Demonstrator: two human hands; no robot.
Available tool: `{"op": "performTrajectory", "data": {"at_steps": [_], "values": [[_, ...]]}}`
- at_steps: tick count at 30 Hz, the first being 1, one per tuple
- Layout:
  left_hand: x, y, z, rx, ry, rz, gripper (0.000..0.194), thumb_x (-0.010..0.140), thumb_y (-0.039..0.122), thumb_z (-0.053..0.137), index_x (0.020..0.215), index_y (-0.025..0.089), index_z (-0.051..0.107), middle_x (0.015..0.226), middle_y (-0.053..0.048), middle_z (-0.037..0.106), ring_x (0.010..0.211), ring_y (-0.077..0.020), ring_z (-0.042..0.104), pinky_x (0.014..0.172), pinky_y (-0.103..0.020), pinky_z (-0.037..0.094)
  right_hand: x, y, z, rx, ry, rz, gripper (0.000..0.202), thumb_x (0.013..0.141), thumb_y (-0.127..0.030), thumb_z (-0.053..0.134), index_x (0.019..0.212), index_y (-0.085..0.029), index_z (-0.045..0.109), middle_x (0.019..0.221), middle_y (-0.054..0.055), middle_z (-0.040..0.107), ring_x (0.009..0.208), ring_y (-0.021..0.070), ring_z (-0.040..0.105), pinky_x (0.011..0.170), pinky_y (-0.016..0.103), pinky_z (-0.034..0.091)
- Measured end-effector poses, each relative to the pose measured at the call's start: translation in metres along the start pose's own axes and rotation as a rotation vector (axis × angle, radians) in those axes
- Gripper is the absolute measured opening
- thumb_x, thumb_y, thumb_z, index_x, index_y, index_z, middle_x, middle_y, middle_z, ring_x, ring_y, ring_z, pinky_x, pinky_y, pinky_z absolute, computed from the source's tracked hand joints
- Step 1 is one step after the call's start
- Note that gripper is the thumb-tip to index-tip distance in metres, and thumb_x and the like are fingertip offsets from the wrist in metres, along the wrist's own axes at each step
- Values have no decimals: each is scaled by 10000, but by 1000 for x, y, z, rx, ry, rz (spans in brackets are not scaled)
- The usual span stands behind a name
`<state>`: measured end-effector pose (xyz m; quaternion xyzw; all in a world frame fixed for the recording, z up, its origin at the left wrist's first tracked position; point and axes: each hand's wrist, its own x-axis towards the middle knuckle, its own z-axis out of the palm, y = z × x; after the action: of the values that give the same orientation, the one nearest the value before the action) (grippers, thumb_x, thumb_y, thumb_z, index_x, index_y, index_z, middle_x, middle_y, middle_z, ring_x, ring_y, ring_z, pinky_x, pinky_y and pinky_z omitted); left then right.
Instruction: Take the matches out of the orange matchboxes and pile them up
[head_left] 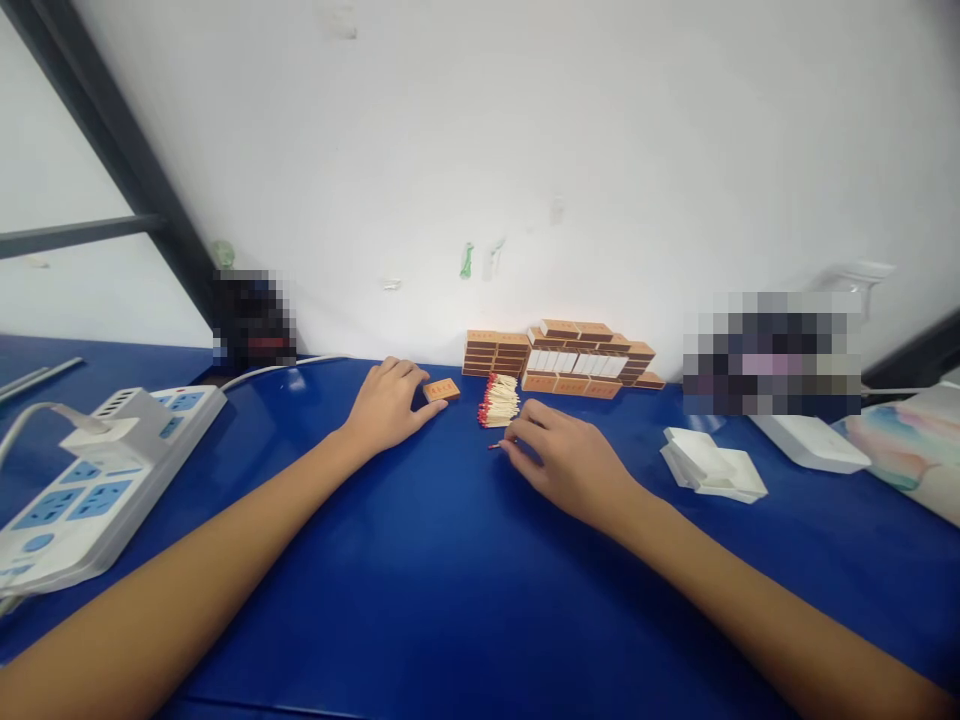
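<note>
My left hand (pixel 390 402) rests on the blue tabletop with its thumb and index finger around the near and left sides of a small orange matchbox (pixel 442 390). The matchbox lies flat, its printed side up. In my right hand (pixel 559 455), thumb and fingertips pinch a single match (pixel 494 446); its red head points left and most of the stick is hidden. Just beyond the right fingertips is a pile of loose matches (pixel 499 402), pale sticks with mostly red heads facing left.
Stacked matchboxes (pixel 574 384) stand against the white wall (pixel 585 150). White folded pieces (pixel 712 465) and a white box (pixel 814 442) lie at right. A power strip (pixel 97 500) with a plugged-in adapter takes up the left. Two blurred patches hide things by the wall.
</note>
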<state>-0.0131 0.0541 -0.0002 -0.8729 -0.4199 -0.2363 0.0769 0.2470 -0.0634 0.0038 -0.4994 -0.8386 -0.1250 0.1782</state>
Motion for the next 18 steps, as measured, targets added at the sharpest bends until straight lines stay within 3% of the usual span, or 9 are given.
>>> {"op": "performTrajectory", "data": {"at_steps": [2, 5, 10, 18], "values": [[1, -4, 2, -34, -24, -23, 328, 946, 495, 697, 1017, 177, 730, 1049, -99, 736, 1060, -306, 638, 953, -455, 504, -1, 0, 3, 26, -7, 5, 140, 1024, -281, 614, 950, -187, 688, 999, 55, 647, 767, 152, 609, 642, 284, 397], [0, -3, -2, -51, 13, -18, 320, 938, 483, 711, 1020, 174, 725, 999, -88, 731, 1016, -295, 637, 932, -451, 504, 3, 4, 10, 5, -19, 0, 109, 1022, -250, 614, 969, -188, 687, 1007, 58, 652, 782, 155, 614, 639, 281, 390], [-7, 19, -15, -73, 149, 97, 327, 938, 470, 721, 1054, 165, 698, 1002, -81, 733, 1008, -280, 637, 926, -437, 498, 14, 9, 21, -81, 18, 2, 144, 1034, -216, 565, 961, -181, 685, 1022, 77, 659, 871, 182, 627, 639, 291, 372], [-16, 46, -23, -114, 193, 252, 306, 980, 452, 677, 1077, 162, 682, 1016, -80, 738, 992, -261, 634, 866, -420, 480, 17, 12, 24, -59, 60, 34, 159, 1048, -255, 557, 977, -186, 682, 1015, 85, 675, 836, 182, 623, 622, 296, 360]]}}
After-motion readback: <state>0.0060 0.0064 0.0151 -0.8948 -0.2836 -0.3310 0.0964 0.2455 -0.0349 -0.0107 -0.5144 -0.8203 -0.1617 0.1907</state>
